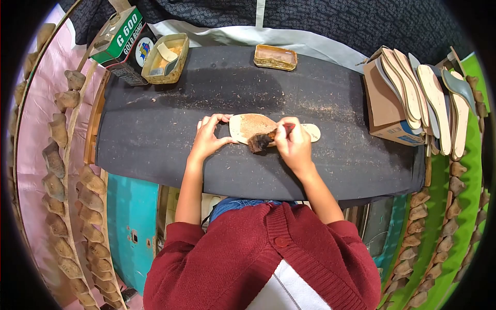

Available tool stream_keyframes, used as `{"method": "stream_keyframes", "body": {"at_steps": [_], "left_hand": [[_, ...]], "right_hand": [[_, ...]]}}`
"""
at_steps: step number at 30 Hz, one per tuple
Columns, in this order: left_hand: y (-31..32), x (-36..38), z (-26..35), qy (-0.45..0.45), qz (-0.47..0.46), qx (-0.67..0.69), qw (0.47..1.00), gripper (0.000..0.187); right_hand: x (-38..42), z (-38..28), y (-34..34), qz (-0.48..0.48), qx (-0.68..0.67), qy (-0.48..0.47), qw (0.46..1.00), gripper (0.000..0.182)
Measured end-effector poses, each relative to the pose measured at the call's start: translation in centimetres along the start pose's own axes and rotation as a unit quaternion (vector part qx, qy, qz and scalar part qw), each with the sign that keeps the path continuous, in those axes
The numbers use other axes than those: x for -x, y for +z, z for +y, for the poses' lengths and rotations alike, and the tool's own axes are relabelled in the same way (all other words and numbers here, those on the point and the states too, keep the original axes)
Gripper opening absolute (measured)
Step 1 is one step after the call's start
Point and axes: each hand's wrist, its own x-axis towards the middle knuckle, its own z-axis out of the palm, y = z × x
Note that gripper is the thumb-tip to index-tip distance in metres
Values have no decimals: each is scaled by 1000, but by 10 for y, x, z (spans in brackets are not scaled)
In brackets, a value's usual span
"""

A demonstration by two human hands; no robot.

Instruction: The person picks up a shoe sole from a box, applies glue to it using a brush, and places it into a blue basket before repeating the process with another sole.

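Observation:
A pale shoe insole [253, 125] lies flat in the middle of the dark work table [155, 129], its forepart smeared brownish. My left hand [209, 137] presses on the insole's left end, fingers spread over its edge. My right hand [292, 144] is closed around a brush [262, 140] with a reddish handle. Its dark bristles rest on the insole's near edge. The insole's right end shows past my right hand.
A yellow tin of glue [166, 58] and a green G 600 can [124, 44] stand at the back left. A smaller tin [275, 57] sits at the back middle. Several insoles [423, 98] are stacked on a cardboard box [387, 111] at right. Shoe lasts [62, 170] hang along both sides.

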Motion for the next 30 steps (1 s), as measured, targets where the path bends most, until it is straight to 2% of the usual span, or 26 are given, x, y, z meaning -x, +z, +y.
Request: {"method": "stream_keyframes", "body": {"at_steps": [1, 2, 3, 7, 11, 13, 15, 17, 20, 21, 26, 27, 28, 29, 30], "left_hand": [[0, 0, 0, -9, -5, 5, 1000, 55], [0, 0, 1, -10, -5, 6, 1000, 55], [0, 0, 1, -7, -2, 2, 1000, 55], [1, 0, -2, -1, -1, 4, 1000, 55], [0, 0, -1, 6, 2, -5, 1000, 54], [-1, 0, 0, -9, -8, 5, 1000, 54], [0, 0, -3, -7, -5, 11, 1000, 54], [1, 0, -3, -4, -4, 20, 1000, 54], [0, 0, 0, -8, -6, 3, 1000, 54], [-1, 0, 2, -10, -6, 4, 1000, 55], [1, 0, 0, -7, -4, 8, 1000, 55], [1, 0, 0, -14, -5, 12, 1000, 55], [1, 0, -1, -20, -7, 16, 1000, 55], [1, 0, 0, -20, -8, 16, 1000, 55], [0, 0, 0, -11, -4, 10, 1000, 55]], "right_hand": [[1, 2, -6, 0, -7, 29, 1000, 10], [-1, 6, -16, 15, 50, -37, 998, 11], [4, 8, -23, 26, 11, 28, 999, 11], [13, 27, -57, 55, 63, 22, 996, 9], [9, 25, -64, 60, 51, 67, 995, 9], [7, 20, -56, 68, 75, 26, 995, 9], [1, 4, -39, 90, -20, 51, 994, 9], [0, 6, -24, 42, -18, 51, 998, 9], [-7, 4, -8, 29, -90, 92, 991, 8], [-5, 17, -3, 41, -56, 47, 997, 7], [1, 31, -30, 86, -77, 127, 985, 9], [5, 45, -40, 98, -35, 119, 987, 10], [8, 51, -51, 111, -63, 171, 977, 10], [9, 54, -64, 120, 2, 135, 983, 10], [13, 64, -74, 140, 14, 141, 980, 10]]}}
